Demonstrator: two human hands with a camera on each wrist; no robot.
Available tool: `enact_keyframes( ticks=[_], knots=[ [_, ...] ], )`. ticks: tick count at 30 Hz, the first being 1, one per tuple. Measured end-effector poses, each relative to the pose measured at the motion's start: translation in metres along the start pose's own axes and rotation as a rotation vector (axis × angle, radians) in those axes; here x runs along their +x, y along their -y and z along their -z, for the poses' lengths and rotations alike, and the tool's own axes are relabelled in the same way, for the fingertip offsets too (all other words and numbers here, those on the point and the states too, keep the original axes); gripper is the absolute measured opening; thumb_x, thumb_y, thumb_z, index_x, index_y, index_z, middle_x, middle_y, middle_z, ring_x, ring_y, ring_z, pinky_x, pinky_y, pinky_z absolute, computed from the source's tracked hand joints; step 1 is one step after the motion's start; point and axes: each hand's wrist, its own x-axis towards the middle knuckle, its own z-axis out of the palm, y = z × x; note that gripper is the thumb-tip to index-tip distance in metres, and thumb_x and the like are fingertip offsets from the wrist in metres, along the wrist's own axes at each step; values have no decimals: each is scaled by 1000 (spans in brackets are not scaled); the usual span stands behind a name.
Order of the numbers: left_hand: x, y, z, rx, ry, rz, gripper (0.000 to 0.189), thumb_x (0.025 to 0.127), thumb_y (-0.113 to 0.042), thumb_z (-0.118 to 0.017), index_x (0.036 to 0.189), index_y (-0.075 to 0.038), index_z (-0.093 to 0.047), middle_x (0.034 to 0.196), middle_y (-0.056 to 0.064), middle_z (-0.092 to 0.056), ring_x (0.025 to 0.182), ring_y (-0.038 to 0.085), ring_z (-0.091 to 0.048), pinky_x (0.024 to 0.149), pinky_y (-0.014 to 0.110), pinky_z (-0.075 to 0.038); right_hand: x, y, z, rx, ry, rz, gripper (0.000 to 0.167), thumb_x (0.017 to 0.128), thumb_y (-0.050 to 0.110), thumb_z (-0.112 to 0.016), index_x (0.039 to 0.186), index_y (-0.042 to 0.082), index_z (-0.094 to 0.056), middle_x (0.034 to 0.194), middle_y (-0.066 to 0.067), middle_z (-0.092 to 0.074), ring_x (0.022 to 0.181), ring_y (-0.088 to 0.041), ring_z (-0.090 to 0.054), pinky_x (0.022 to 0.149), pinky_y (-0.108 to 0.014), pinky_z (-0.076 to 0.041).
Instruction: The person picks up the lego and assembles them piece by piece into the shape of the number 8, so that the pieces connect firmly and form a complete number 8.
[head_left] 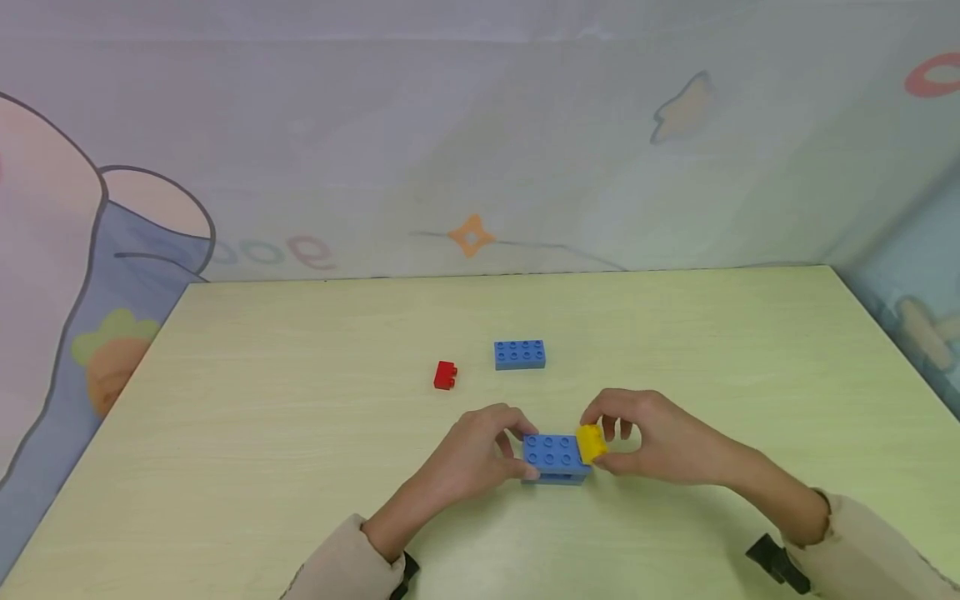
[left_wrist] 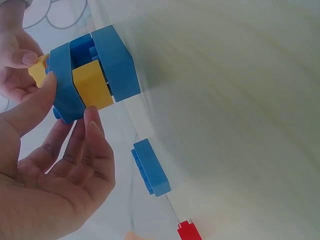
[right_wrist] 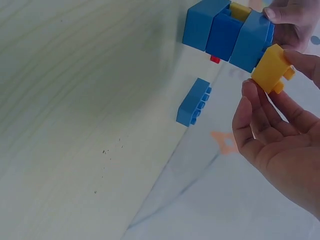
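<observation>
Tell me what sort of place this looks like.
Probably an indoor play area, though I can't be sure: a pale wood-grain table, a cartoon-printed backdrop behind it, and a yellow toy brick pinched in the right hand.

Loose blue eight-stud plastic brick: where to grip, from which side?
I'd pinch the blue eight-stud plastic brick mid-length across its two long side faces, coming from above: it lies flat, studs up, long faces upright, and the small red plastic brick to its left stands clear of it.
</observation>
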Motion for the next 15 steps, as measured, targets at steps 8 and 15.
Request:
enact_keyframes(
  ticks=[8,15],
  knots=[
    [0,-1,0,1,1,7,31,73,-12,-77,101,-7,-65,94,-1,-60,73,12,-52,61,21,-44,0,3,-4,24,-21,18,27,77,16,-74,99,6,-61,90,6,-57,74,-13,-51,62,-24,-46],
    [0,-1,1,-4,8,14,32,73,-12,-77,101,-7,-64,92,-2,-59,73,11,-52,60,21,-44,-1,5,-8,17,-53,34,26,76,14,-74,98,6,-63,89,6,-56,73,-10,-50,61,-23,-46]
  ],
)
